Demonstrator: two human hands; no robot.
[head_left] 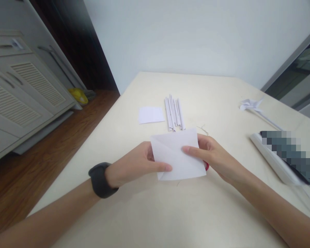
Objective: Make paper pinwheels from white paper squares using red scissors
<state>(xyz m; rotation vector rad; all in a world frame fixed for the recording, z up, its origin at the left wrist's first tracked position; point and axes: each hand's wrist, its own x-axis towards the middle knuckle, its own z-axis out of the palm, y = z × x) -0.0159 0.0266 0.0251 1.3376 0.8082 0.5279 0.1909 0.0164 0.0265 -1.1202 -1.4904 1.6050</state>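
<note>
A square sheet of white paper [175, 167] with a faint diagonal crease is held up over the table between both hands. My left hand [144, 160] grips its left side, thumb on the face and fingers behind. On the right edge, my right hand [209, 151] pinches the sheet with its thumb on top; its other fingers are mostly hidden. Part of a red object [206, 166] shows beneath the sheet by my right hand. Just beyond lie several rolled paper sticks [174, 112], with more white paper [151, 114] to their left.
A white paper pinwheel [250, 104] on a stick lies at the right of the pale table [113, 137]. Nearer stands a white device [276, 158] with a dark, pixelated face and a cable. Thin wire-like bits [203, 129] lie past my right hand. A wall [186, 41] borders the far edge.
</note>
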